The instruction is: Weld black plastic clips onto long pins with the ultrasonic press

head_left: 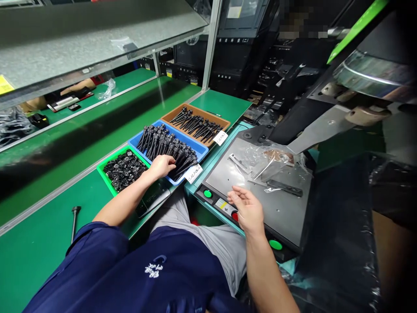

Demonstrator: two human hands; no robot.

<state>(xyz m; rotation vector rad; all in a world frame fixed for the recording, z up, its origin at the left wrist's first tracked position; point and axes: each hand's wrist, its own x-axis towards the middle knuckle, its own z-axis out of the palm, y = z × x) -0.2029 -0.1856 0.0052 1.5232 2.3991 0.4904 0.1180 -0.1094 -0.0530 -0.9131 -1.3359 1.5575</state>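
Observation:
My left hand (163, 165) reaches into the blue tray (199, 149) of long black bolts, its fingers curled round some of the black bolts (182, 164) at the tray's near end. My right hand (248, 209) hovers over the front edge of the grey metal press plate (283, 208), palm turned inward with the fingers loosely apart and nothing in them. It is just above the red button (235, 216) on the machine's control strip.
A green tray (104, 174) of black washers sits left of the blue one, a brown tray (169, 114) of black bolts beyond it. Green buttons (207, 193) flank the strip. Clear plastic bags and metal parts (270, 167) lie on the plate. One loose bolt (74, 221) lies on the green bench.

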